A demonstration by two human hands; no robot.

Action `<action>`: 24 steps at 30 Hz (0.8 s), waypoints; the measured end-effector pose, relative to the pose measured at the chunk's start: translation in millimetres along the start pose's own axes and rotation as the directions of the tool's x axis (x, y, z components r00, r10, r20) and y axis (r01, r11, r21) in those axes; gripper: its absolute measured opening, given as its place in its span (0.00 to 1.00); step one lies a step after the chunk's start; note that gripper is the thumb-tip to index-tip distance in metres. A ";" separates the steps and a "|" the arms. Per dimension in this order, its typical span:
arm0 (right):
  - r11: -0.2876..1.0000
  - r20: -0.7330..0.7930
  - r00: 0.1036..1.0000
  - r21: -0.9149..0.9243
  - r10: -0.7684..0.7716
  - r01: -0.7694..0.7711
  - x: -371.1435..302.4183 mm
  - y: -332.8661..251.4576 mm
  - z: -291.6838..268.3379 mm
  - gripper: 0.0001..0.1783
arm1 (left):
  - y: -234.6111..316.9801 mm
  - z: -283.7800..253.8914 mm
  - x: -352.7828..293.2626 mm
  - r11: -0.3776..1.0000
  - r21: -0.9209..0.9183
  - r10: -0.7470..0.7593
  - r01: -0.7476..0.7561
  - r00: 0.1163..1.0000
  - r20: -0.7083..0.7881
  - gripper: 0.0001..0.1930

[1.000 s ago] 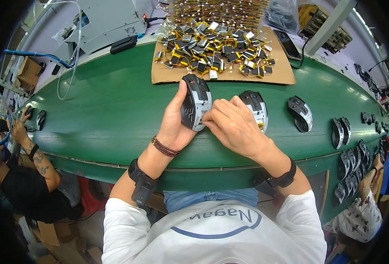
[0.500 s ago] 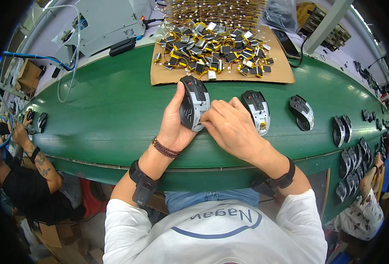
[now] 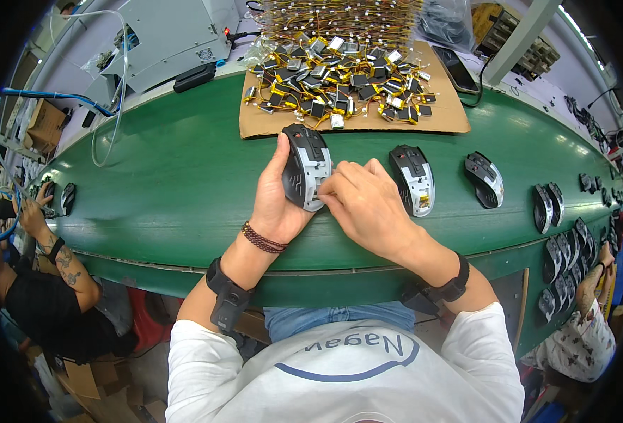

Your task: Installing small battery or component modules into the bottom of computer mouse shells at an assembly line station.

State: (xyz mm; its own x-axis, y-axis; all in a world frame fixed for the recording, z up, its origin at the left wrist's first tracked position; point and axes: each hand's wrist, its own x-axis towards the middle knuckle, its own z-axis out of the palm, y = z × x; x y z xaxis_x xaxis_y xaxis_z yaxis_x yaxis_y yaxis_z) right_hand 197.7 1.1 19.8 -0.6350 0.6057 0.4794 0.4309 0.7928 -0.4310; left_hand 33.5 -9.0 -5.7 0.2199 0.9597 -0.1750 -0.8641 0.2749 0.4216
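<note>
We wear a white T-shirt with short sleeves, and across its chest runs a dark blue printed mark, an oval outline with lettering inside it. Below the shirt's hem shows a strip of blue denim. Our left hand (image 3: 277, 204) has a bracelet of small dark brown beads, wound in a few strands, at the wrist. Farther up that forearm sits a broad black strap with a blocky black unit on it. Our right hand (image 3: 368, 208) carries a similar black band at the wrist, with a black fitting hanging from its underside. Both forearms are bare from the bands up to the sleeves.
</note>
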 end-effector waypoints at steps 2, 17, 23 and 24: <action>0.989 -0.002 0.994 -0.099 -0.107 0.106 0.9 2.6 3.6 0.04 | 0.9 -3.4 0.5 1.000 -0.022 -0.003 0.004 0.999 0.042 0.20; 0.995 0.008 0.998 0.078 -0.066 0.066 -4.3 9.0 17.4 0.06 | -6.8 -4.5 -2.6 0.993 0.072 0.101 -0.098 0.994 -0.042 0.20; 0.985 0.115 0.993 0.173 -0.019 -0.001 2.7 10.0 6.5 0.06 | 1.8 0.5 -2.4 0.989 0.107 0.105 -0.098 0.993 -0.062 0.23; 0.985 0.109 0.994 0.171 -0.020 0.001 3.7 9.8 2.5 0.06 | 2.9 1.1 -2.3 0.989 0.111 0.105 -0.098 0.993 -0.057 0.23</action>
State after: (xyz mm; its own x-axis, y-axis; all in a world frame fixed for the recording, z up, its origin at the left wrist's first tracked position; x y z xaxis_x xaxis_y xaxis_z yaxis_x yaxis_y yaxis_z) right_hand 197.9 11.0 15.5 -0.7096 0.5789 0.4017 0.3146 0.7704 -0.5545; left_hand 31.0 -10.3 -3.2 0.1017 0.9783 -0.1804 -0.8258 0.1842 0.5331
